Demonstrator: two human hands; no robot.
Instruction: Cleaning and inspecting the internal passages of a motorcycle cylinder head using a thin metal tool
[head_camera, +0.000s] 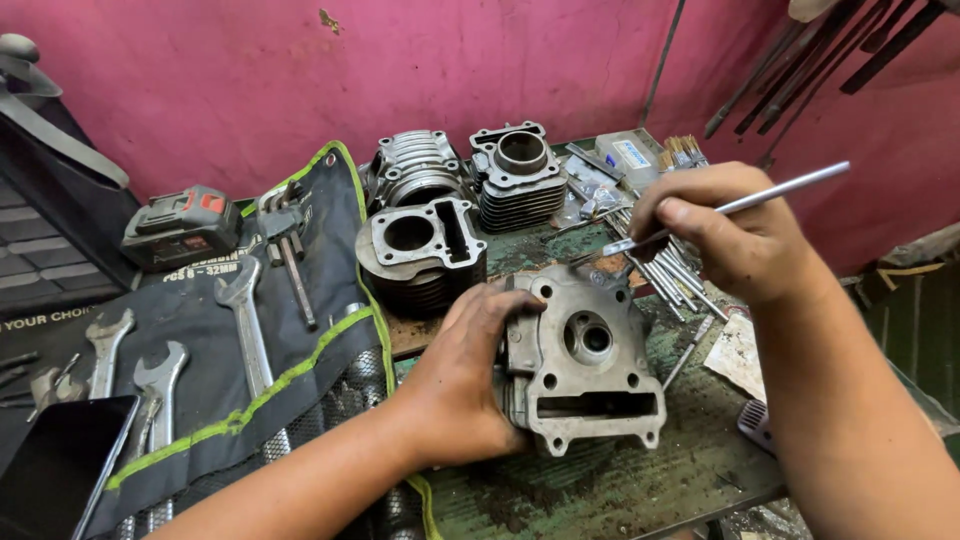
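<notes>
My left hand (462, 372) grips the left side of a grey metal cylinder head (588, 360) that lies on the green workbench (620, 485), its round bore and rectangular slot facing up. My right hand (735, 230) is raised above and behind the head, pinching a thin silver rod-like tool (770, 196) whose tip points down-left toward the part.
Three finned engine cylinders (420, 250) (415, 168) (517, 172) stand behind the head. A black tool roll (240, 330) with several spanners lies at left, with a power-tool battery (182, 226) and a dark phone (60, 465). Loose metal rods and brushes (665, 265) lie under my right hand. Pink wall behind.
</notes>
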